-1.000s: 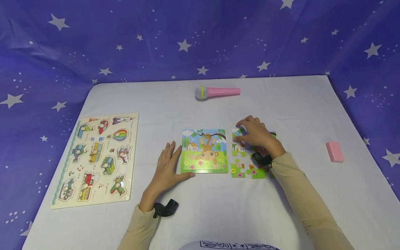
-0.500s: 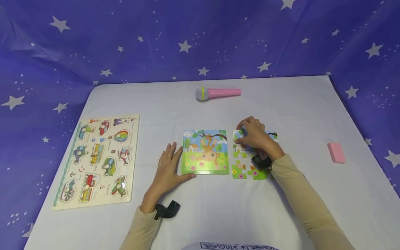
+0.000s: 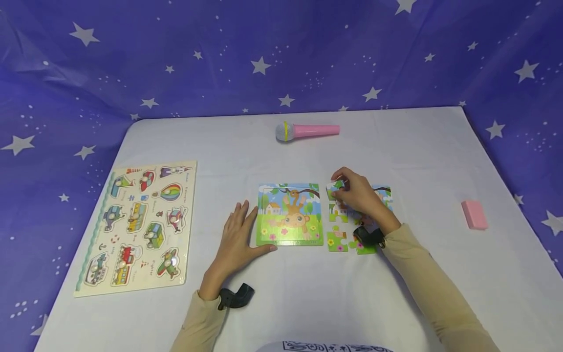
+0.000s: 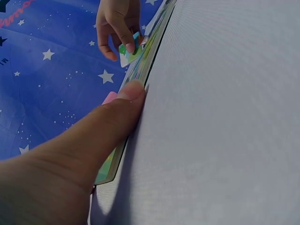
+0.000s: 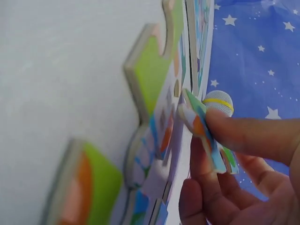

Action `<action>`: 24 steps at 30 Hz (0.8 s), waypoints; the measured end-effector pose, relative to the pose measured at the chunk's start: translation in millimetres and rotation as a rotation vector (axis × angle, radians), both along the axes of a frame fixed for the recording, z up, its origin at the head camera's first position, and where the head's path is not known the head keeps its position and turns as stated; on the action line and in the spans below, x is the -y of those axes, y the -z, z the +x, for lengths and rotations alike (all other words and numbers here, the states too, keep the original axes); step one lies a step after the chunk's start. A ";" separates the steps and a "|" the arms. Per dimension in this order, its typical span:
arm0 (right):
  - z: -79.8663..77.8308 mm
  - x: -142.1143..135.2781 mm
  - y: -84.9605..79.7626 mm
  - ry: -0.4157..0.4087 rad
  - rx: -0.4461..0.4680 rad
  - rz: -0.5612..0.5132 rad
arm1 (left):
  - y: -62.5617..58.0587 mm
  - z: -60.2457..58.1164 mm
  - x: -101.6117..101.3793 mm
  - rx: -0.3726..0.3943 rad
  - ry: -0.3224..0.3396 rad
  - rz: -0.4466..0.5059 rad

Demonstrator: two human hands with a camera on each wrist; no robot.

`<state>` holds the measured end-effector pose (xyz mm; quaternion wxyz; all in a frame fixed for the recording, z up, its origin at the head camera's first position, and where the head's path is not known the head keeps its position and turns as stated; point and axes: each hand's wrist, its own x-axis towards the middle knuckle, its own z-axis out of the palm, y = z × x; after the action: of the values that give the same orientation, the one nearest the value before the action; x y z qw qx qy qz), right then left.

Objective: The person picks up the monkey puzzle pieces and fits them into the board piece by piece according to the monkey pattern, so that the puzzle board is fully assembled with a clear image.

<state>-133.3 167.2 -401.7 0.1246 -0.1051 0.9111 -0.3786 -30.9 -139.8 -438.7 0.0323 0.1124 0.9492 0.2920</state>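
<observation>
At the far left of the tabletop (image 3: 272,303) we see a wooden vehicle peg puzzle (image 3: 136,226), lying flat and well apart from both hands. Next comes the left hand (image 3: 237,240), open and flat on the cloth, its thumb pressed against the near left edge of the monkey puzzle board (image 3: 290,213); in the left wrist view the thumb covers part of that edge and the board's picture cannot be read. Beyond the board, near the far edge, lies a pink toy microphone (image 3: 307,131). Just right of the board, the right hand (image 3: 358,195) pinches a lifted puzzle piece (image 3: 336,187) between thumb and fingers, tilted up off the loose puzzle pieces (image 3: 338,241) below it. We cannot make out the piece's printed picture; the right wrist view shows it edge-on and blurred. The right hand and wrist hide several of the loose pieces, so we cannot count them. At the far right lies a pink block (image 3: 474,214), well apart from everything else.
</observation>
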 end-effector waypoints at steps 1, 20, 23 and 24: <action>0.7 0.2 0.4 0.002 -0.006 -0.009 | 0.1 0.3 -0.1 0.000 0.000 0.001; 1.9 12.6 -3.3 -0.006 0.048 -0.074 | -1.4 0.4 1.8 0.003 0.006 -0.006; 1.4 23.9 -5.0 -0.022 0.037 -0.077 | -0.7 0.3 1.3 0.002 0.007 -0.003; 1.1 28.9 -5.1 -0.027 0.036 -0.076 | -0.4 0.4 1.2 0.003 0.008 -0.002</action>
<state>-132.2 138.4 -396.6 0.1421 -0.1149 0.8922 -0.4131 -30.5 -141.0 -438.3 0.0350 0.1158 0.9490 0.2912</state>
